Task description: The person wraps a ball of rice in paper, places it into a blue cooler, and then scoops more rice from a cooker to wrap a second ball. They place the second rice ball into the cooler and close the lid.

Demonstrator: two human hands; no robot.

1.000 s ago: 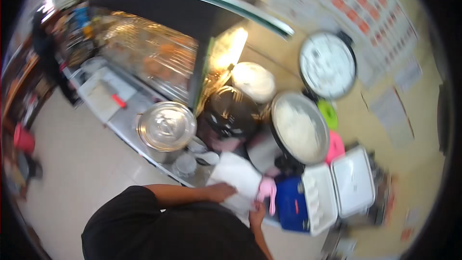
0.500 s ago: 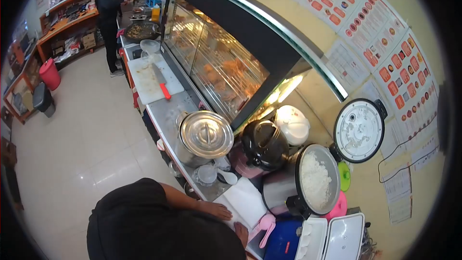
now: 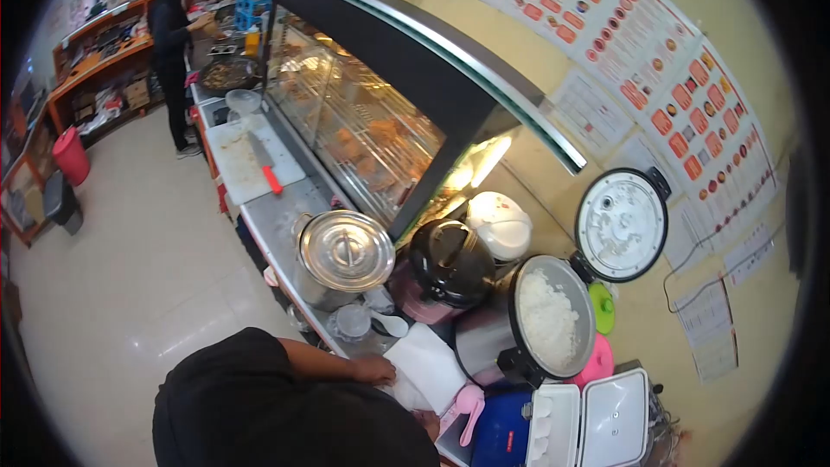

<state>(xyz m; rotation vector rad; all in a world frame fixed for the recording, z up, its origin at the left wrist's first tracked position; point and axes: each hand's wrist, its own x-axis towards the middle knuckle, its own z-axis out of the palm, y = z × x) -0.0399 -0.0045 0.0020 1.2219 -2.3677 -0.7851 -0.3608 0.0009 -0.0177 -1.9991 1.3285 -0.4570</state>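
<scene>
A stack of white paper sheets lies on the counter in front of me, beside the pink rice scoop. My left hand is at the left edge of the paper, fingers curled in and closed on a thin whitish sheet. Close to the near end of that sheet is my right hand, partly hidden by my dark shirt; its fingers show too little to read. Behind the paper, a large rice cooker stands with its lid up and white rice inside.
A lidded steel pot, a plastic tub and a white spoon line the counter. Further along are a red-handled knife on a cutting board and a glass food warmer. An open blue cooler sits right. Another person stands far back.
My left hand has gone from lying flat to curled fingers at the paper's edge. My right hand has shifted slightly down and left. The view has turned a little, moving the scene left.
</scene>
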